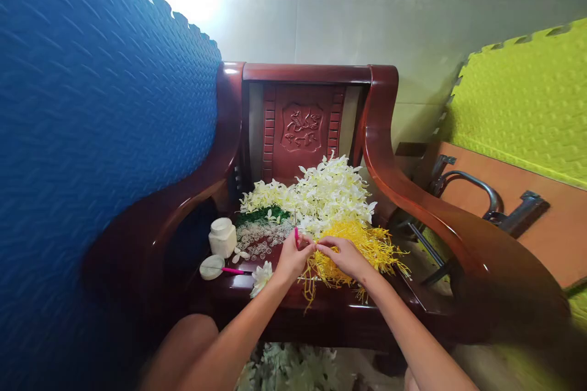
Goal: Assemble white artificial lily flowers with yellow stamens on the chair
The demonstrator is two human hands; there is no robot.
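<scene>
My left hand (293,255) is closed around a thin pink-handled tool (296,237) whose fine tip points upward. Its fingertips meet those of my right hand (345,255), which is pinched on something too small to make out. Both hands are just above the chair seat, at the left edge of a pile of yellow stamen strands (362,250). Behind them rises a heap of white artificial petals (328,192). Small clear plastic pieces (257,237) are scattered to the left, beside a green bundle (261,215). One white flower (262,278) lies near my left wrist.
An open white jar (222,238) stands at the seat's left, its lid (211,267) in front. Another pink-handled tool (236,271) rests with its tip over the lid. Wooden armrests (413,189) flank the seat. Blue foam mat (114,104) stands left; more white flowers (293,369) lie below.
</scene>
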